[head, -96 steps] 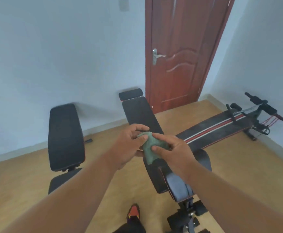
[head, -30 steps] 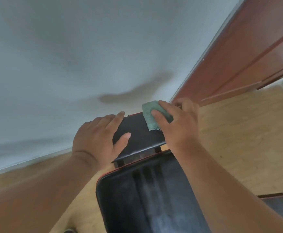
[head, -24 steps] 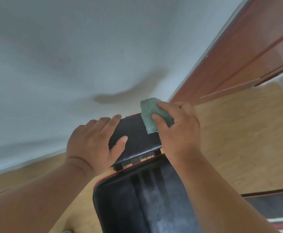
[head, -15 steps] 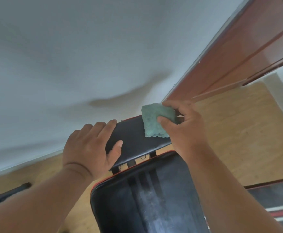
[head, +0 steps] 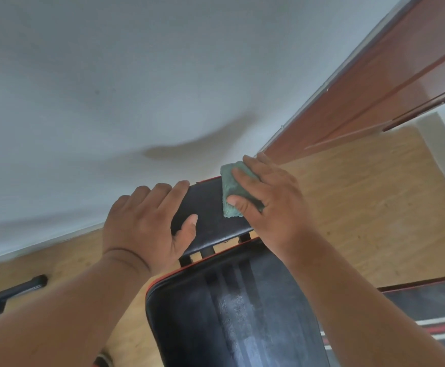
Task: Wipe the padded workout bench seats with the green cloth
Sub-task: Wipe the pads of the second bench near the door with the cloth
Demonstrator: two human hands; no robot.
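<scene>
Right hand point(head: 266, 205) with fingers laid nearly straight over the green cloth point(head: 230, 193), thumb at the cloth's near edge; the cloth is pressed flat under the fingers rather than bunched in a fist, and it sits on the right end of the small black head pad point(head: 210, 215). Left hand point(head: 147, 223) spread on the left end of the same pad, fingers draped over its far edge and thumb lying on the top face, bracing it; it holds no cloth.

Between the two thumbs lies a bare stretch of pad. The pad's long axis runs from one hand to the other, rising slightly toward the cloth side, so the unwiped surface lies to the left of the right fingertips, toward the left hand. The right hand, already on the cloth, is the one placed to make that sweep; a stroke along the long axis appears to be what the step calls for, with the left hand steadying.

Just nearer the person than both wrists, past a short gap bridged by dark metal brackets point(head: 208, 251), begins the large black back pad point(head: 232, 313) with red edging, its length running toward the viewer; dull streaks show down its middle. It seems still to need wiping.

Beyond the fingers: white wall point(head: 110, 88), reddish-brown door point(head: 388, 83) to the right, wooden floor point(head: 361, 207) below. A second striped bench point(head: 427, 308) shows at lower right, a dark bar point(head: 17, 290) at lower left.
</scene>
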